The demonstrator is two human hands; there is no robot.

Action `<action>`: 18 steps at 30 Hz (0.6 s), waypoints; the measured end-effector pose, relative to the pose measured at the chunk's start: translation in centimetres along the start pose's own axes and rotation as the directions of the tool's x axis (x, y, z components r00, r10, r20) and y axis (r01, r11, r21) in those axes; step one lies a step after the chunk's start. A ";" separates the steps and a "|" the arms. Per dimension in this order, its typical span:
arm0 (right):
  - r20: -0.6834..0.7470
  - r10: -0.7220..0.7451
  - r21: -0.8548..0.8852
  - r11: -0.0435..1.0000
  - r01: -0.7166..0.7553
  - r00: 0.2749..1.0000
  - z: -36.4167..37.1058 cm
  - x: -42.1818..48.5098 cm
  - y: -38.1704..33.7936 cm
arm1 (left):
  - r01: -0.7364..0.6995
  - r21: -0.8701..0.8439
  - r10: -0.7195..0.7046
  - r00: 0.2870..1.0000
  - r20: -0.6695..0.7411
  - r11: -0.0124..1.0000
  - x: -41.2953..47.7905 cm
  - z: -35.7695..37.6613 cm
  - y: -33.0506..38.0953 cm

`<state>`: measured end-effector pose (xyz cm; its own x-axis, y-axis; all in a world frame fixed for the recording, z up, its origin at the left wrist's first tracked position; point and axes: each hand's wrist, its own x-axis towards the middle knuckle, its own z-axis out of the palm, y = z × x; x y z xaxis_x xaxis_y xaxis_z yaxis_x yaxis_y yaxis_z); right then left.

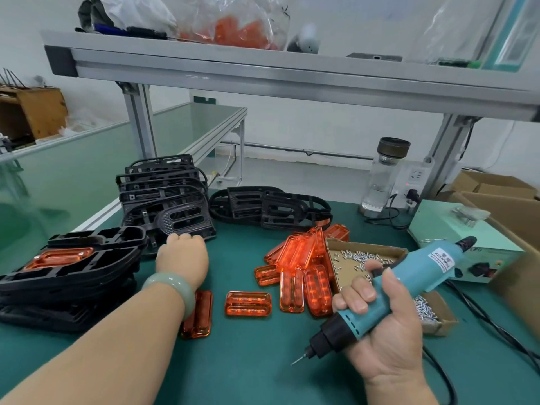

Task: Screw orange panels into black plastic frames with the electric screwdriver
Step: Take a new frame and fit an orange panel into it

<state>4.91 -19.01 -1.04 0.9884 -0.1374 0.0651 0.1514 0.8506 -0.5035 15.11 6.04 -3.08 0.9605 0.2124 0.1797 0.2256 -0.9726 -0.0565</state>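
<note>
Cardboard tray [365, 244] on your right holds loose screws [359, 257]. Your right hand [385, 331] is wrapped tight round the electric screwdriver [415, 273]. Your left hand [182, 257] curls at the black frames [175, 211], far left; grip unclear. Orange panels [298, 258] lie between your hands.

Glass bottle [382, 176] w/ dark lid stands back right on green bench [248, 361], beside wall socket [416, 174]. Cardboard boxes [493, 185] far right. Plastic bags [233, 21] on overhead shelf [263, 68]. Wooden crate [35, 112] far left.
</note>
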 end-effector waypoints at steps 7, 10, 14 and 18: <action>0.001 -0.003 -0.006 1.000 0.003 1.000 -0.1 0.3 0.0 | -0.062 0.087 0.070 0.994 -0.088 0.994 -0.3 -0.3 0.1; 0.001 -0.004 -0.008 1.000 0.004 1.000 -0.1 0.3 0.0 | -0.086 0.098 0.097 0.989 -0.114 0.992 -0.8 -0.4 0.1; 0.006 -0.006 -0.007 1.000 0.006 1.000 -0.2 0.2 0.0 | -0.124 0.051 0.132 0.972 -0.195 0.991 -2.3 -0.8 0.3; 0.020 -0.007 -0.004 1.000 0.007 1.000 -0.3 0.3 0.1 | -0.232 -0.071 0.197 0.925 -0.325 0.970 -3.8 -2.7 0.8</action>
<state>5.18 -19.10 -1.35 0.9874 -0.1330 0.0852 0.1579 0.8475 -0.5068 11.21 4.17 -1.20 0.8799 -0.0262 0.4745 -0.0154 -0.9995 -0.0268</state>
